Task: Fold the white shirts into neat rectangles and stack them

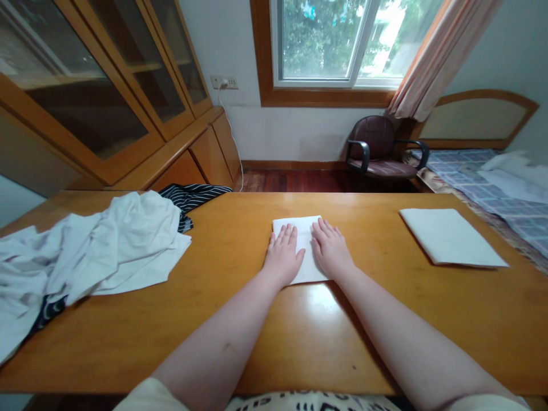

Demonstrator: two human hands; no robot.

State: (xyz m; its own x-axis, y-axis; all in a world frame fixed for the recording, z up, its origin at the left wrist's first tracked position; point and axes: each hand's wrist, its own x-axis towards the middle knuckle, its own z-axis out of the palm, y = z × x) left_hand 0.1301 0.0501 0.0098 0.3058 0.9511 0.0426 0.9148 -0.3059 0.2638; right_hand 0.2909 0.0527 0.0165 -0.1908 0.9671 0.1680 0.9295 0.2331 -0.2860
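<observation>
Table: the wooden table carries everything here.
White piece under hands: a folded white piece, probably cloth, lies flat midway between the left and right edges, closer to the far edge.
Left hand: the left hand is laid flat on its left part, thumb apart from the fingers.
Right hand: the right hand is also flat, over its right border; I see no pinching.
Step of folding: it seems to be the smoothing of a fold.
Next move: I think it calls for even pressure outward, then lifting without pulling the layers.
Right edge: a larger folded white piece lies near it.
Left edge: a loose white heap lies along it, with striped cloth toward the far edge.
</observation>
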